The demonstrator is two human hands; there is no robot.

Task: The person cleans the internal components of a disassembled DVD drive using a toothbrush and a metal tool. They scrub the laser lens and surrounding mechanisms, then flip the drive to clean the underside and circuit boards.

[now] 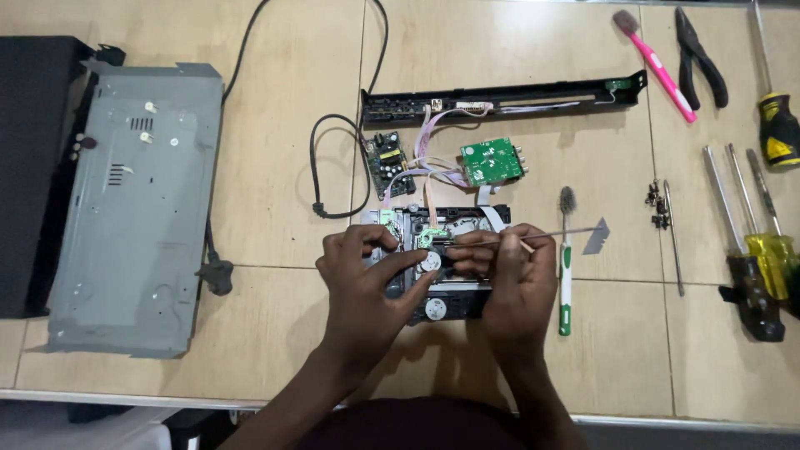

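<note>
Just beyond your fingers, pink ribbon wires [433, 137] loop up from the disc drive mechanism [442, 258] to a small power board [387, 162] and a green circuit board [492, 161], with a long black front panel [508, 98] lying farther out. Your left hand [367, 279] is curled over the near-left part of the mechanism, fingers [400, 265] closed loosely on its frame, thumb reaching toward the small white gear. Your right hand [512, 279] is pinched shut on a thin metal probe [542, 236], whose shaft runs out to the right above your knuckles; the tip meets the mechanism between your two hands.

Right of your right hand, a green-handled brush [566, 267] lies upright just beside it, near a grey metal scrap [597, 237] and a cluster of screws [657, 204]. Farther right lie several screwdrivers [762, 267], and up beyond them pliers [700, 58] and a pink toothbrush [654, 62].

Well left of your left hand sits the grey metal chassis [133, 208], resting partly on a black cover [33, 167]. A black power cord [333, 167] curls between chassis and boards.

Everything rests on a pale wood-toned counter [275, 275] with thin seams and a light front edge.
</note>
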